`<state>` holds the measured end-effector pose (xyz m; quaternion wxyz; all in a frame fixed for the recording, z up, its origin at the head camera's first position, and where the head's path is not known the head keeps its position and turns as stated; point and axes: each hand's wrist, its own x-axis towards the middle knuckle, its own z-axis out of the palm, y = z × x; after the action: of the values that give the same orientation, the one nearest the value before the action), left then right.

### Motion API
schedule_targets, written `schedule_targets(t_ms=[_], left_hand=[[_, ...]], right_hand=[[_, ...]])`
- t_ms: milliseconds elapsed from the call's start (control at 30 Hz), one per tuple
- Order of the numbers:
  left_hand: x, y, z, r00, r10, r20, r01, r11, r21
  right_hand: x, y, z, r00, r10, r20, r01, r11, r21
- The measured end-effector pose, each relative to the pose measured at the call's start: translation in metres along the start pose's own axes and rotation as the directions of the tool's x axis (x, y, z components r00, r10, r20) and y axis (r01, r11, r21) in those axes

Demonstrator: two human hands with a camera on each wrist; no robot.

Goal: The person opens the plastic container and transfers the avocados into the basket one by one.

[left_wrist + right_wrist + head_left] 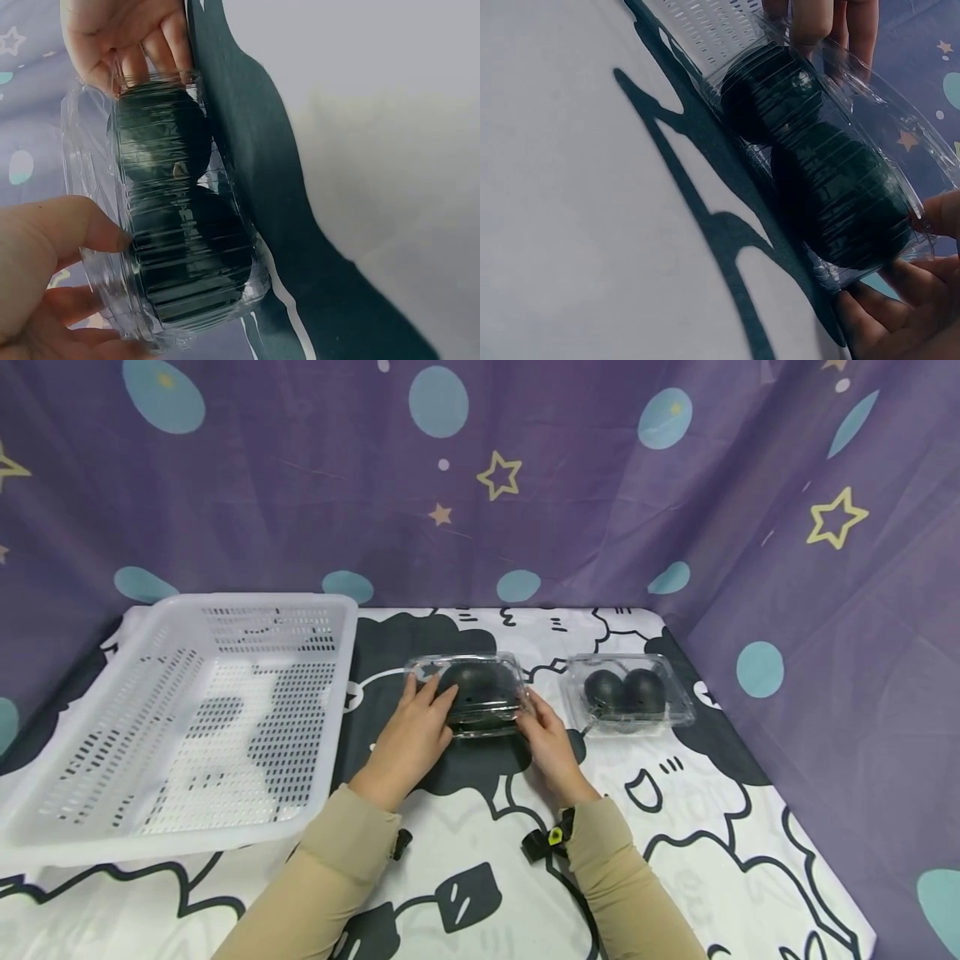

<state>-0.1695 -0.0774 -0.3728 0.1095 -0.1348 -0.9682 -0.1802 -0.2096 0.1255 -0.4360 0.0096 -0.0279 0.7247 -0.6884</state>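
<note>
A clear plastic clamshell box (pixel 487 732) with dark, rounded, avocado-like fruits (pixel 844 195) inside is between my hands, in the middle of the table. My left hand (pixel 412 739) grips its left end, fingers over the lid and thumb at the front side. At the right end, my right hand (pixel 553 747) pinches the box near its front corner. Both wrist views show the ribbed plastic side (pixel 187 259) tilted, with the lid over the fruits. Just to the right, a second clear box (pixel 681 703) holds two similar dark fruits (pixel 604 692), touched by neither hand.
A large white perforated plastic basket (pixel 341 693) stands on the left with nothing visible inside. The table wears a black-and-white cartoon cloth (pixel 465 827). Purple curtains (pixel 585 510) hang behind and to the right. A dark cable (pixel 577 897) runs beside my right wrist.
</note>
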Motion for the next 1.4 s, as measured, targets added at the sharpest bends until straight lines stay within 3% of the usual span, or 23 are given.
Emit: schedule_targets(t_ms=[233, 533, 833, 1233, 1400], left_hand=[[0.003, 0.002, -0.001, 1.000, 0.006, 0.017, -0.007, 0.998, 0.061], [0.007, 0.004, 0.001, 0.999, 0.006, -0.049, -0.002, 0.996, 0.090], [0.010, 0.007, 0.002, 1.000, -0.014, -0.019, 0.017, 0.990, 0.140], [0.015, 0.006, 0.003, 0.997, 0.039, -0.069, -0.024, 0.976, 0.215], [0.015, 0.002, 0.000, 0.995, 0.037, -0.095, -0.018, 0.982, 0.190]], right_hand=[[0.000, 0.000, -0.001, 1.000, -0.010, 0.030, 0.010, 1.000, -0.013], [0.001, 0.001, -0.002, 0.999, -0.029, 0.036, 0.030, 0.999, -0.026], [0.000, 0.003, -0.001, 0.997, -0.054, 0.052, 0.056, 0.998, -0.033], [0.002, 0.003, -0.002, 0.997, -0.063, 0.049, 0.066, 0.996, -0.055], [0.001, 0.002, -0.002, 0.999, -0.035, 0.030, 0.037, 0.997, -0.065]])
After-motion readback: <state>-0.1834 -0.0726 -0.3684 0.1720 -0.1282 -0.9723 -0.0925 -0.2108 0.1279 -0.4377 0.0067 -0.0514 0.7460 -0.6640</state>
